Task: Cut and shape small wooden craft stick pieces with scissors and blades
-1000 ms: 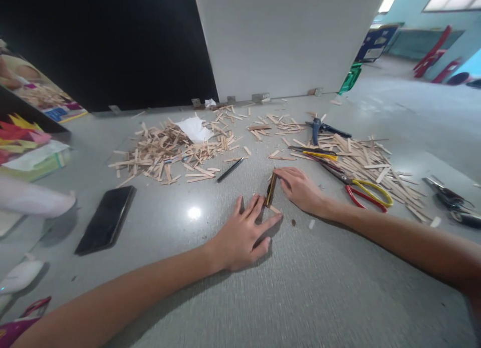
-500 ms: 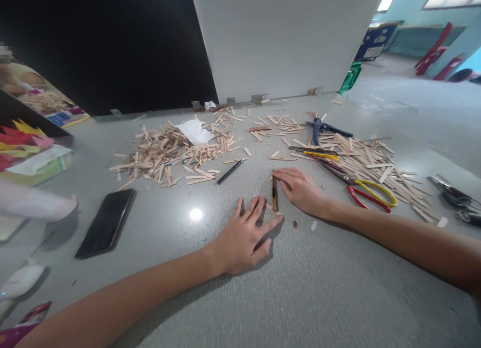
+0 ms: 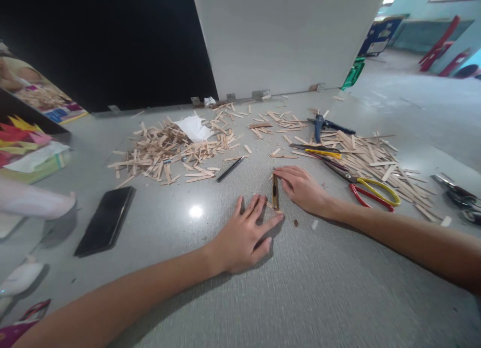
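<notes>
A narrow brown strip with a dark middle (image 3: 275, 192), its exact kind unclear, lies between my hands on the grey table. The fingertips of my right hand (image 3: 302, 189) are pressed together at its far end, with the thumb partly tucked under. My left hand (image 3: 244, 235) rests palm down with its fingers spread. Its index fingertip is at the strip's near end, beside a thin pale wooden stick (image 3: 269, 205). A dark pen-like tool (image 3: 230, 169) lies just beyond my hands.
Wooden sticks form a pile (image 3: 161, 152) at left and another (image 3: 372, 160) at right. Red-and-yellow-handled pliers (image 3: 370, 190), a yellow cutter (image 3: 321, 151) and a blue tool (image 3: 319, 125) lie near the right pile. At left is a phone (image 3: 105, 220); a white panel (image 3: 281, 42) stands behind.
The view has shifted slightly. Both hands and the strip keep about the same positions.
</notes>
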Demonstrator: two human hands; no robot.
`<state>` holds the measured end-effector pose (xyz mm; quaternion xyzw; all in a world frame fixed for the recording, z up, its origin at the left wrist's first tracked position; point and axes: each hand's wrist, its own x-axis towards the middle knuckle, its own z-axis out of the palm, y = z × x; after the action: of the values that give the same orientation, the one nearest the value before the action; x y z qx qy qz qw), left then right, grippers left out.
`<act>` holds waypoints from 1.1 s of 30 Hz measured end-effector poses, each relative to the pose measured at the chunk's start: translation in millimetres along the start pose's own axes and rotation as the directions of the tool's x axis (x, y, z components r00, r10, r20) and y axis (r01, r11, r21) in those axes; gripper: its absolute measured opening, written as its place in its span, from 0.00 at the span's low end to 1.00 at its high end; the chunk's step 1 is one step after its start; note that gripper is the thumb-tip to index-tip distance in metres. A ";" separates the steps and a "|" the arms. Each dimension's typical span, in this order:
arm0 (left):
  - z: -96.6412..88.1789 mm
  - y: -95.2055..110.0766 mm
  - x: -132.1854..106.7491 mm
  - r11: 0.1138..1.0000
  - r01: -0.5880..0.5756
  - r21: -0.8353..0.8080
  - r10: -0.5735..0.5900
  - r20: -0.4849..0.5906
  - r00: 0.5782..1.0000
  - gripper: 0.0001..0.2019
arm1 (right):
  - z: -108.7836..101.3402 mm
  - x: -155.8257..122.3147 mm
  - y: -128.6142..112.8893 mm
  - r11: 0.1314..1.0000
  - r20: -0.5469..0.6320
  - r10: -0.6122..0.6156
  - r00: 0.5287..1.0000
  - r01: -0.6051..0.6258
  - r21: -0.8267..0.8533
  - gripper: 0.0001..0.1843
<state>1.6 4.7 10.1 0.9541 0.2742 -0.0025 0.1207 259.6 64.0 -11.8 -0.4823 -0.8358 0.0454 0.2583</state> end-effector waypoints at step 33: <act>1.0 0.1 -1.2 1.000 -0.005 -0.010 0.005 -0.008 1.000 0.30 | 1.2 -3.1 -5.2 0.998 -0.052 0.063 0.997 -0.063 0.003 0.13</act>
<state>0.7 3.7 9.2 0.9541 0.2723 0.0030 0.1246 256.2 58.8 -12.4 -0.5093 -0.8131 0.0415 0.2787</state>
